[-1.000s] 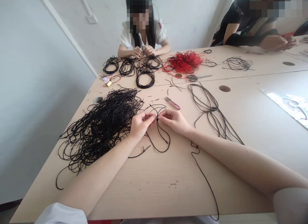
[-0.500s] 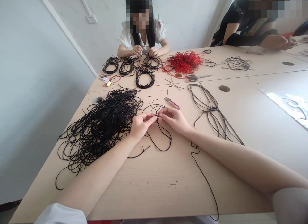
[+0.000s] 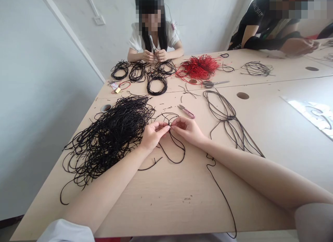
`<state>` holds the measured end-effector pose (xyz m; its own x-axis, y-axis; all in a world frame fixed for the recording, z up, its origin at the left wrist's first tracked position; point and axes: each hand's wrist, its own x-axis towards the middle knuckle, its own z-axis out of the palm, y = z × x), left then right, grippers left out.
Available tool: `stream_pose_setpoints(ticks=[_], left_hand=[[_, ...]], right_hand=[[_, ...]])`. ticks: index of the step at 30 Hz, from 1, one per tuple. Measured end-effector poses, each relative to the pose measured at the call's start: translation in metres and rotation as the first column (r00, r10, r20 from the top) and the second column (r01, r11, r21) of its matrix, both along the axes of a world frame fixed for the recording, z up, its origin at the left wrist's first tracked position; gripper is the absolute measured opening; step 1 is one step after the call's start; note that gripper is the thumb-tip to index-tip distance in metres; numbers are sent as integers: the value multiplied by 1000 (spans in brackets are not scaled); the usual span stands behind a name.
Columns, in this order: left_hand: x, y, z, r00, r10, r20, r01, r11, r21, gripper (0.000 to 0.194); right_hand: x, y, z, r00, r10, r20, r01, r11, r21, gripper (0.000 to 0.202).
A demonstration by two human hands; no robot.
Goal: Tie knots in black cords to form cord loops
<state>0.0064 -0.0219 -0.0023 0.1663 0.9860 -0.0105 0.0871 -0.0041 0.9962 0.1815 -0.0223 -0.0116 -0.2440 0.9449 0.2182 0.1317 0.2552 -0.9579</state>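
Observation:
A thin black cord hangs in a loop below my fingertips and curls again beyond them on the table. My left hand pinches it between thumb and fingers. Close against it, my right hand pinches the same cord, the two sets of fingertips nearly meeting at a small knotted spot that they partly hide. Just beyond my right hand lie small thread snips with a pink handle. To the left of my left hand spreads a big tangled pile of black cords.
A bundle of black cord lies right of my hands. Across the table are coiled black cords, a red cord heap and scissors. One person sits opposite, handling cord; another person leans at the far right.
My hands stay almost in place, with only a slight shift of the right fingers at the knot. The person opposite has brought both hands closer together.

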Motion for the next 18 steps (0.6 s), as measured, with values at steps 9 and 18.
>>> stream_pose_setpoints(ticks=[9, 18], left_hand=[[-1, 3, -9, 999, -38, -1, 38, 999, 36, 29], [0, 3, -6, 1000, -16, 24, 17, 999, -38, 23]], right_hand=[[0, 0, 1, 997, -43, 67, 41, 999, 27, 17], [-2, 0, 2, 983, -126, 135, 115, 990, 87, 15]])
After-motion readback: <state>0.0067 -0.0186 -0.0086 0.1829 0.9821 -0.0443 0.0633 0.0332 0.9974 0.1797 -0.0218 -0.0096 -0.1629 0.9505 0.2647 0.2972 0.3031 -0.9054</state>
